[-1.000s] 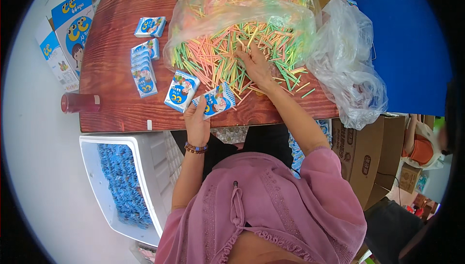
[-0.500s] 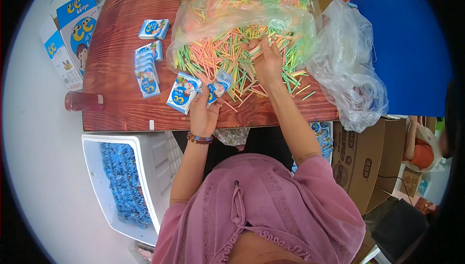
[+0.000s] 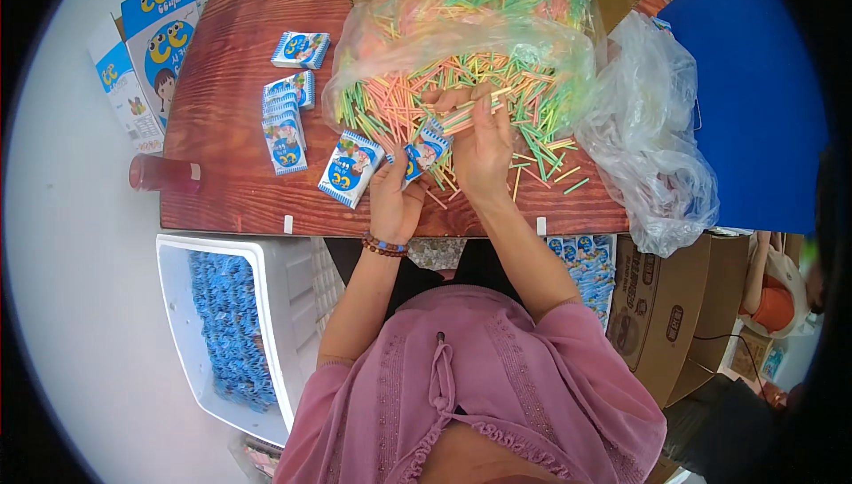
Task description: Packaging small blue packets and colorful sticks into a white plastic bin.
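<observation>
My left hand (image 3: 396, 198) is closed on a small blue-and-white packet (image 3: 429, 147) near the table's front edge. Pinched in my right hand (image 3: 484, 154) are several thin pastel sticks (image 3: 463, 118), their left ends close to that packet. Another blue-and-white packet (image 3: 351, 170) is right by my left fingers; whether they touch it I cannot tell. Beyond both hands, a heap of pink, yellow and green sticks (image 3: 399, 98) spills from a clear plastic bag (image 3: 355, 49) onto the table.
On the red-brown wooden table (image 3: 231, 165) are a row of packets (image 3: 285, 133), a single packet (image 3: 300, 49) and a pinkish cup (image 3: 166, 173). Crumpled plastic (image 3: 657, 147) hangs over the right edge. Below stand a white foam box (image 3: 288, 306) of blue packets and a cardboard box (image 3: 661, 306).
My right hand has come back from the heap toward the packet in my left hand, bringing several sticks. The left hand keeps its packet. The whole view has shifted slightly.
</observation>
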Motion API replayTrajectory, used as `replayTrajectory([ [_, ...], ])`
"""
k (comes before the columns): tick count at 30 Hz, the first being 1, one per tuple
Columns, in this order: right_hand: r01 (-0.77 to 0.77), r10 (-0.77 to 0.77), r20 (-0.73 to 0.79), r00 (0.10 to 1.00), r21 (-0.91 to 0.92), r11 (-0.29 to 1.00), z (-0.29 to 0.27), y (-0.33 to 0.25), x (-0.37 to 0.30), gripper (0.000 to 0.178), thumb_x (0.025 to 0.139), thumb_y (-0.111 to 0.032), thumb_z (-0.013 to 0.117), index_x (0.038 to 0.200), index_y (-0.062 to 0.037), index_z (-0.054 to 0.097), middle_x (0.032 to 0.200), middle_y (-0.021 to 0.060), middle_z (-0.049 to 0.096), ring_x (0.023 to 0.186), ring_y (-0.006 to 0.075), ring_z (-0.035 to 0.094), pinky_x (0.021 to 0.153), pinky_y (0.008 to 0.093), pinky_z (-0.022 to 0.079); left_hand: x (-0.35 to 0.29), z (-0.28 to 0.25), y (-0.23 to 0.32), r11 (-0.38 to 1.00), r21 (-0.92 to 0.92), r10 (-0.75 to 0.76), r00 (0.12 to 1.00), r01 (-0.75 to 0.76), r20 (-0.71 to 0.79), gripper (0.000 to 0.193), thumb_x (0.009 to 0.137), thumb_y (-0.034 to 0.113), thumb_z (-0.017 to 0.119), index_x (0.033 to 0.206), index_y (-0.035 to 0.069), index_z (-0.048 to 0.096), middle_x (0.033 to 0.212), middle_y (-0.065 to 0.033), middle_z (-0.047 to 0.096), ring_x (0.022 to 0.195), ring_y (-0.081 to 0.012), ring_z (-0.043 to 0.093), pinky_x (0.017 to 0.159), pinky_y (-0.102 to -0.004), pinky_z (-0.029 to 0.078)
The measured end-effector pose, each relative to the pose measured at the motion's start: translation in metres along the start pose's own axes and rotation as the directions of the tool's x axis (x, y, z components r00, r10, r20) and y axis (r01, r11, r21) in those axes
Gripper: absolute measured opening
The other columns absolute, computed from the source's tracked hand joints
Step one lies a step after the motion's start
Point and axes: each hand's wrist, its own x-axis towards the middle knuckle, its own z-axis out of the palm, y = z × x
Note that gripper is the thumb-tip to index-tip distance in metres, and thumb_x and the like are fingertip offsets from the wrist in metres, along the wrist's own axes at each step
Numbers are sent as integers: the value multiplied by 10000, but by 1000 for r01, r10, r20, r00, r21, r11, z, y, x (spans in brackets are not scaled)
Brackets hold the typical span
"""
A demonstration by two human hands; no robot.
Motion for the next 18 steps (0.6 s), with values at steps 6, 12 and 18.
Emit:
replayTrajectory([
  [6, 74, -70, 69, 995, -55, 996, 4, 2, -7, 158, 1006, -245, 415, 1018, -87, 420, 894, 144, 606, 1024, 322, 578, 943, 469, 397, -4, 5, 2, 999, -38, -23, 1000, 23, 15, 237, 978, 252, 521, 988, 40, 626, 997, -49, 665, 866, -139, 611, 723, -299, 490],
  [12, 67, -51, 82, 995, -215, 974, 6, 6, -13, 142, 1004, -236, 416, 996, -98, 447, 1040, 199, 633, 1234, 332, 453, 1029, 470, 330, -6, 13, 4, 999, -37, 7, 1000, -8, -8, 240, 983, 256, 512, 1006, 47, 628, 1016, -46, 668, 893, -130, 615, 754, -300, 491],
  [18, 9, -14, -43, 999, -102, 995, 4, 6, -14, 142, 1004, -221, 410, 1005, -92, 470, 1113, 226, 624, 1317, 326, 379, 1092, 480, 261, -4, 8, 3, 1000, -11, 26, 1000, -26, -5, 238, 986, 237, 506, 1022, 36, 627, 1016, -62, 674, 870, -132, 631, 731, -298, 511],
])
